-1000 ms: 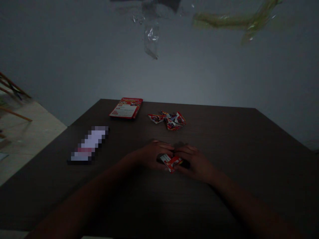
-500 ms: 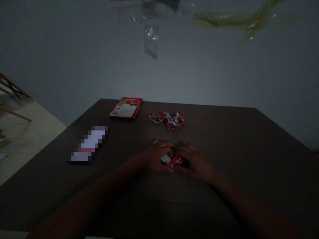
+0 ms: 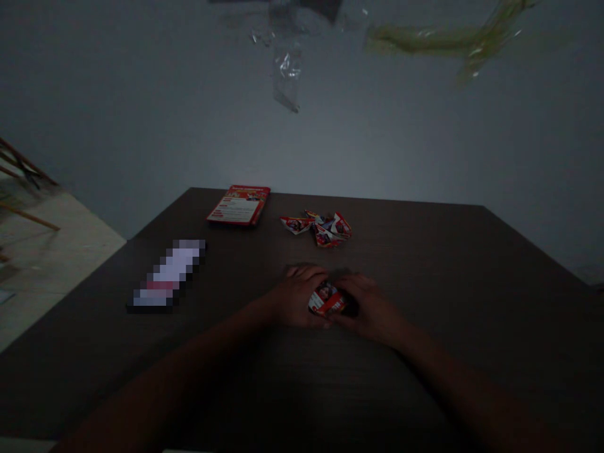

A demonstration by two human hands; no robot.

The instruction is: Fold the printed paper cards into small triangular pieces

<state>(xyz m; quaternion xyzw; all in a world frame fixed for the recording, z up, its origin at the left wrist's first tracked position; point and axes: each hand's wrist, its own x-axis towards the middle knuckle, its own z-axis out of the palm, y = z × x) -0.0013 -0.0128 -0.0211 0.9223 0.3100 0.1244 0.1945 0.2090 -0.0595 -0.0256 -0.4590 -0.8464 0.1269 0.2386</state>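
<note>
Between my two hands lies a folded piece of printed paper (image 3: 329, 299), red and white with a small picture on it. My left hand (image 3: 298, 301) curls round its left side, fingers at the far edge and thumb at the near edge. From the right, my right hand (image 3: 369, 308) grips the other side, with a dark gap under its palm. Parts of the paper are hidden under the fingers. Beyond the hands rest several folded paper pieces (image 3: 328, 236) in red and white, pointed and bunched together.
A stack of red and white printed leaflets (image 3: 240, 206) sits at the table's far left. Nearer, on the left, lies a phone (image 3: 172, 274) with its lit screen blurred out. The brown table (image 3: 425, 251) meets a wall (image 3: 401, 138) bearing tape strips.
My fingers have shifted slightly off the paper, so more of it shows, including the small picture. Both hands stay in nearly the same place. The other things have not moved.
</note>
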